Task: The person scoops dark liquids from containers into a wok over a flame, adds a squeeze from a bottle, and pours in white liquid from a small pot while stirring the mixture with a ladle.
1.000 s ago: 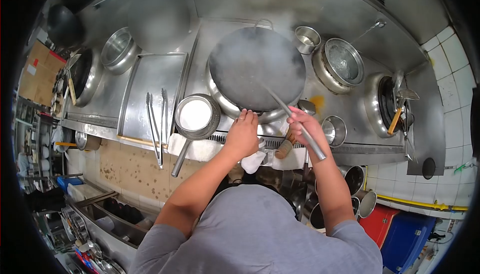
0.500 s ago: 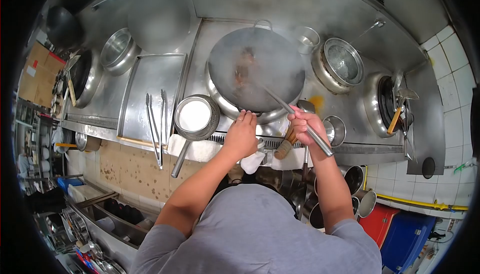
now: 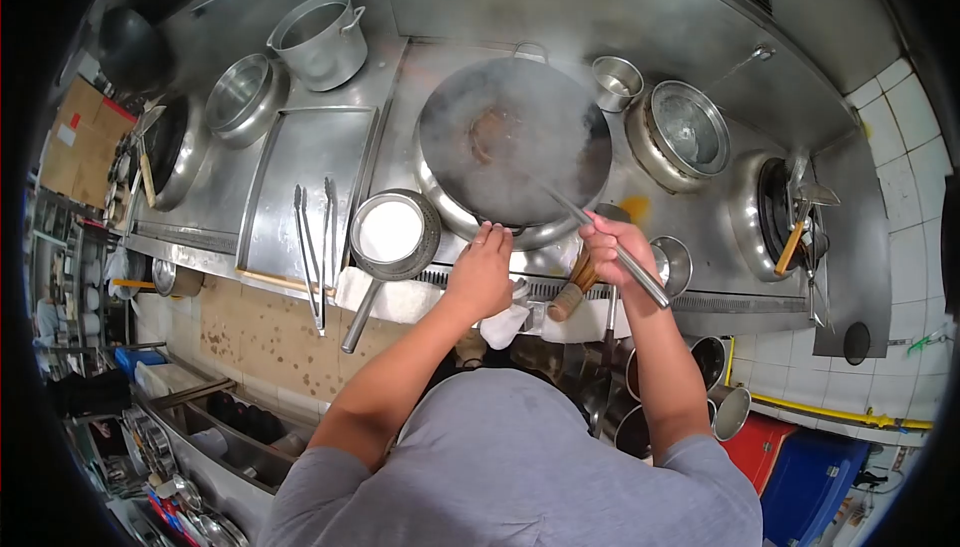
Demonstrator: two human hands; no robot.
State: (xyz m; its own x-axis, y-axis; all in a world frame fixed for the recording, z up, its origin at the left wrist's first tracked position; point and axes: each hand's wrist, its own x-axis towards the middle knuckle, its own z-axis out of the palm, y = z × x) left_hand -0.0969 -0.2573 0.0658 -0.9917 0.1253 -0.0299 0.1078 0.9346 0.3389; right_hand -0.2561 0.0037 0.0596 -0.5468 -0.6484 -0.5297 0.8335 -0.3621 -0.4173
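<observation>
A large dark wok (image 3: 550,167) sits on a round metal burner ring, with steam rising from it. Brownish-red food (image 3: 492,135) shows hazily through the steam. At the wok's near edge, my left hand (image 3: 482,272) has its fingers closed over the rim by the near handle. My right hand (image 3: 615,245) is wrapped around the steel handle of a long-handled cooking utensil (image 3: 640,274). Its shaft slants into the wok, and steam hides its working end. Just below this hand lie a bamboo brush (image 3: 568,297) and a steel cup (image 3: 672,263).
Left of the wok, a strainer (image 3: 400,267) holds something white, beside tongs (image 3: 328,247) on a metal tray (image 3: 290,162). A tall pot (image 3: 320,47) stands behind. To the right are a small pot (image 3: 616,82) and a water-filled basin (image 3: 690,127). White cloths (image 3: 505,325) line the front edge.
Steam has thinned and shifted, so the tall pot at back left and more of the wok show clearly. My right hand and the utensil have shifted only slightly; my left hand stays put.
</observation>
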